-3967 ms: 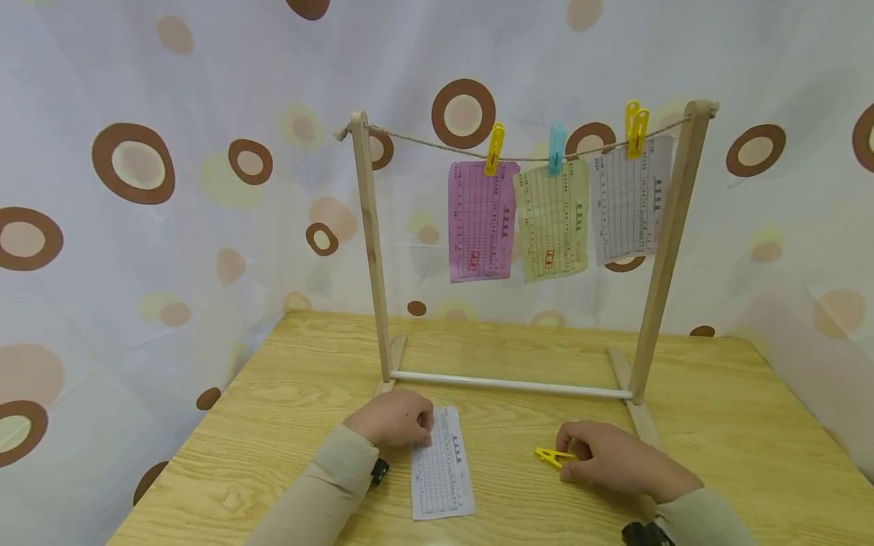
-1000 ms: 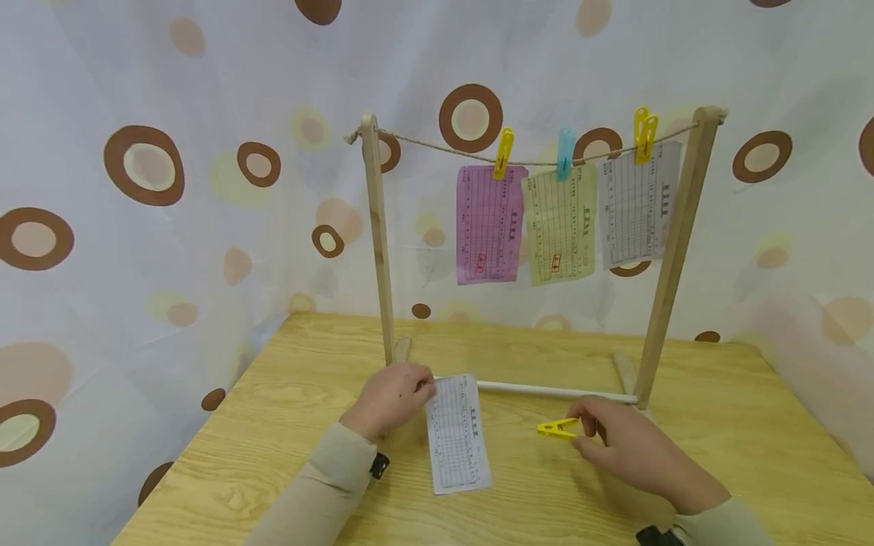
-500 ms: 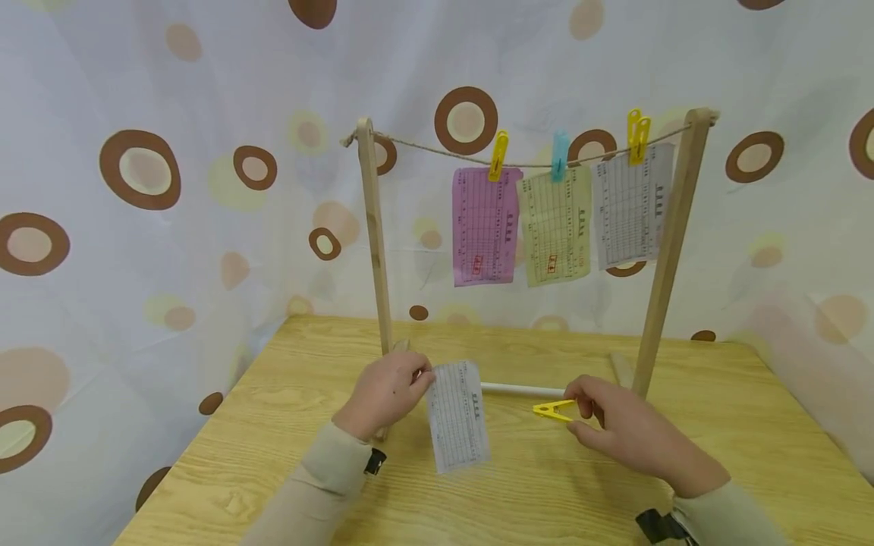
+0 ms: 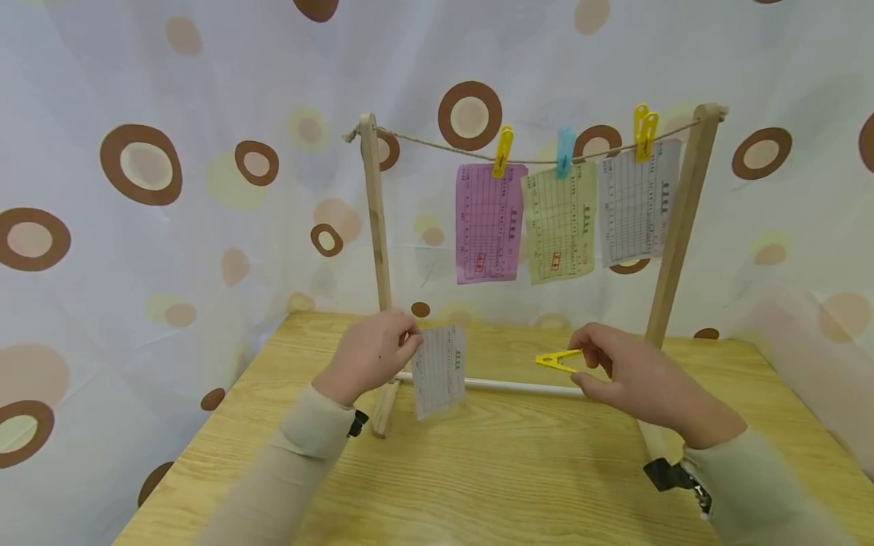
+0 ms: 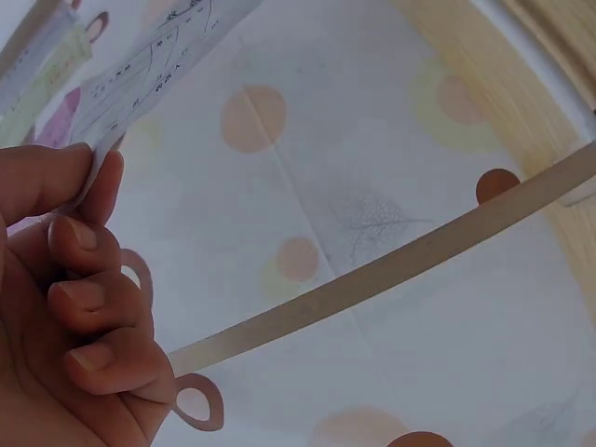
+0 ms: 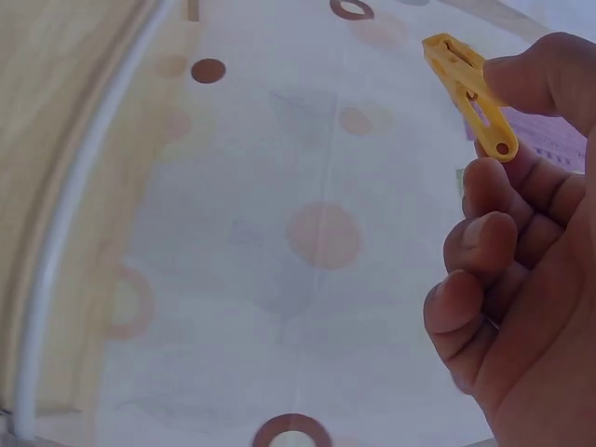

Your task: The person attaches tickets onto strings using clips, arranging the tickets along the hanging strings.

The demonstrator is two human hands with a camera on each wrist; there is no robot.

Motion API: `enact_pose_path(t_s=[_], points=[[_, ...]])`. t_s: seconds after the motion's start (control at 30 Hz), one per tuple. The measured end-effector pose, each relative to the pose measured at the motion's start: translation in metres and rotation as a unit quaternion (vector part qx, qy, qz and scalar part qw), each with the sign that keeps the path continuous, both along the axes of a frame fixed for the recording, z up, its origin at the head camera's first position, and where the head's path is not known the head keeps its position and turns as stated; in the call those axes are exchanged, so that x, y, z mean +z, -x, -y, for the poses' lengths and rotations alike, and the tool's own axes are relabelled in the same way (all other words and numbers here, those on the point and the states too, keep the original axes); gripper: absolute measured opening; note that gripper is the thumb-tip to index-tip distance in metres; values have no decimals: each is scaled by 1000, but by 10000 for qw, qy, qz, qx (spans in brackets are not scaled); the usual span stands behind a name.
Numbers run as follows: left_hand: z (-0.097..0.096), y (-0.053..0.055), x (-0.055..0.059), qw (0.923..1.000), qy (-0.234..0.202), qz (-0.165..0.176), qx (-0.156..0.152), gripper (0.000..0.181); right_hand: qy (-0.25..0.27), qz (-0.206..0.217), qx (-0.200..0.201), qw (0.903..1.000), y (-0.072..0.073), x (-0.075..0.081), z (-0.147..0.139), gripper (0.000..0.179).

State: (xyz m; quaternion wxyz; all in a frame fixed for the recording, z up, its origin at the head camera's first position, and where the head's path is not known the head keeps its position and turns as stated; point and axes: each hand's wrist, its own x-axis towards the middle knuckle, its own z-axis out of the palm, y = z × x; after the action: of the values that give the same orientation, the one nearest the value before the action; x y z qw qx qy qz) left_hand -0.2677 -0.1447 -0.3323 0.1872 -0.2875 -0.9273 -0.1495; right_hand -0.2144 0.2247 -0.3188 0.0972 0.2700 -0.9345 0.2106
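Note:
Between thumb and forefinger my left hand [image 4: 372,353] pinches the upper left corner of a white printed slip [image 4: 440,371], which hangs raised over the table in front of the stand. Its other fingers curl loosely in the left wrist view. My right hand [image 4: 631,379] pinches a yellow clothespin [image 4: 556,360] by its handle ends, the nose pointing left. Above both hands a string [image 4: 437,144] carries a pink slip [image 4: 488,224] under a yellow clothespin [image 4: 502,152], a pale green slip [image 4: 560,224] under a blue clothespin [image 4: 565,152], and a white slip [image 4: 638,205] at the right.
Two yellow clothespins [image 4: 645,136] sit close together above the hanging white slip. The string runs between a left wooden post [image 4: 377,220] and a right wooden post [image 4: 683,220], joined low by a white rod [image 4: 519,387]. A patterned curtain [image 4: 205,91] backs the wooden table [image 4: 478,485].
My left hand has lifted the white slip off the table and upward toward the stand. My right hand has risen too, still holding the yellow clothespin.

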Motion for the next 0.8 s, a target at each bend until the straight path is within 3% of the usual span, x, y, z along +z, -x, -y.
enact_pose_path(t_s=[0.2,0.4,0.6,0.8], points=[[5,5,24,9996,141,-228,-22,11,-326,-575,90,9978,8,26,7,33],[15,7,46,9979,164,-621,-15,10,-828,-854,134,9928,13,58,25,32],[22,8,75,9961,109,-877,38,10,-851,-1420,248,9859,20,95,41,31],[18,12,106,9963,194,-802,224,14,-861,-1897,387,9773,27,136,59,27]])
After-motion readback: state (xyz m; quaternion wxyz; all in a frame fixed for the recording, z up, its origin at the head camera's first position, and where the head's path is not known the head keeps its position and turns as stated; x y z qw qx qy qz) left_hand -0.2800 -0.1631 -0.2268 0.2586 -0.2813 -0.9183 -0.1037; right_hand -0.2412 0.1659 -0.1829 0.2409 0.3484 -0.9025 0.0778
